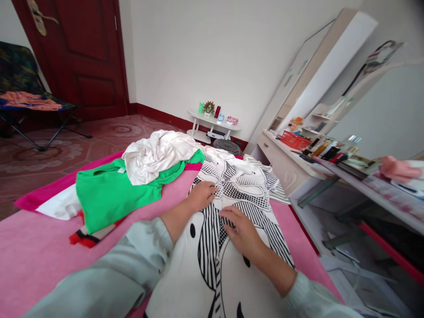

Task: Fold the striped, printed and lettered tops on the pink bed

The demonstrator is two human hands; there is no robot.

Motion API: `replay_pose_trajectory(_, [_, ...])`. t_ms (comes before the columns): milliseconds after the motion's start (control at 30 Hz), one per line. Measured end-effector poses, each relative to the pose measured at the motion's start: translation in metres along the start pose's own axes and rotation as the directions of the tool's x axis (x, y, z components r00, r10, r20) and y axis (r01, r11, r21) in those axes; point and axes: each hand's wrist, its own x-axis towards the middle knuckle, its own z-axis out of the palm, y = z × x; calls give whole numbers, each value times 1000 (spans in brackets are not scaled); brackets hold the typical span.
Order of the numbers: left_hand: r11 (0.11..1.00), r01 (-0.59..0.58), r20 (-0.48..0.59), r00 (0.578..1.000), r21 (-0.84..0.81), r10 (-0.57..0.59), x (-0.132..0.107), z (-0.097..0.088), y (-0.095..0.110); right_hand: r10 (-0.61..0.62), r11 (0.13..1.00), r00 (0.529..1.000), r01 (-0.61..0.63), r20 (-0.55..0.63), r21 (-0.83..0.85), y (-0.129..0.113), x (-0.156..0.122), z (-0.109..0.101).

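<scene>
A white dress or long shirt with black stripes, dots and wavy shapes lies spread lengthwise on the pink bed cover. My left hand rests on its upper middle, fingers loosely stretched over the cloth beside the front strip. Lower and to the right, my right hand touches the same garment near its centre line, fingers slightly bent and the thumb apart. I see no fold clearly pinched in either hand. Left of the garment lie a green top and a crumpled white cloth on top of it.
A folding chair holding orange cloth stands by the dark red door. On the right are a dressing table with bottles and a red basket. A low white stand is against the far wall.
</scene>
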Motion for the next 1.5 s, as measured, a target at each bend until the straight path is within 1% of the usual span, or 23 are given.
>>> replay_pose_trajectory(67, [998,-59,4,998,-5,59,-1,-2,4,-43,995,998,39,41,94,-22,-21,3])
replay_pose_trajectory(133, [996,-90,9,996,-22,90,-2,-4,8,-106,982,991,92,81,163,-40,-40,4])
replay_pose_trajectory(233, [997,-57,12,998,-55,57,-4,-9,16,-237,953,965,209,112,217,-58,-60,3])
replay_pose_trajectory(300, [999,14,8,1000,-39,-13,-4,-10,23,-306,935,946,278,103,222,-63,-67,2])
replay_pose_trajectory(367, [991,135,-13,991,7,-135,-1,-9,33,-342,923,936,318,81,218,-64,-69,3])
replay_pose_trajectory(433, [955,290,-33,957,57,-289,5,-5,41,-372,912,927,355,46,205,-62,-70,6])
replay_pose_trajectory(500, [902,421,-28,907,98,-421,13,1,48,-417,894,909,409,8,180,-58,-69,10])
replay_pose_trajectory(567, [864,488,-10,871,125,-491,22,6,50,-466,873,884,467,-39,144,-54,-68,15])
replay_pose_trajectory(600, [855,503,-7,862,129,-506,25,8,50,-483,865,873,487,-63,125,-53,-68,17])
replay_pose_trajectory(667, [853,508,-10,860,120,-511,30,10,50,-502,853,858,512,-110,98,-50,-67,21])
replay_pose_trajectory(733, [863,496,-15,868,97,-497,32,11,49,-520,840,841,535,-150,90,-47,-67,24])
replay_pose_trajectory(833, [908,417,-5,909,47,-417,30,14,49,-536,826,825,557,-182,90,-43,-65,25])
replay_pose_trajectory(900, [943,332,27,943,14,-333,28,16,49,-520,835,835,542,-181,98,-42,-64,25])
replay_pose_trajectory(967, [968,252,75,965,-17,-250,25,15,46,-486,851,859,508,-161,137,-44,-65,22])
replay_pose_trajectory(1033, [982,172,156,975,-82,-158,19,7,39,-431,872,896,445,-108,203,-49,-68,16])
replay_pose_trajectory(1067, [981,128,207,974,-146,-97,15,0,35,-392,888,917,398,-71,231,-53,-69,13])
replay_pose_trajectory(1133, [950,50,292,955,-309,45,0,-19,25,-333,911,943,322,-5,259,-58,-72,6])
replay_pose_trajectory(1200, [900,33,325,938,-436,123,-22,-42,17,-309,919,951,292,24,265,-61,-75,2])
replay_pose_trajectory(1233, [886,54,335,935,-460,117,-35,-54,13,-311,918,950,292,28,269,-61,-75,2])
replay_pose_trajectory(1300, [872,133,362,931,-471,53,-65,-76,8,-316,913,948,295,32,283,-60,-75,3])
replay_pose_trajectory(1400, [860,250,400,915,-446,-59,-103,-102,2,-306,910,952,283,29,304,-58,-75,7])
replay_pose_trajectory(1467, [867,292,414,903,-403,-112,-118,-112,1,-301,907,953,279,25,315,-58,-74,8])
replay_pose_trajectory(1500, [877,302,415,900,-373,-134,-120,-115,1,-304,905,952,281,23,321,-59,-74,8])
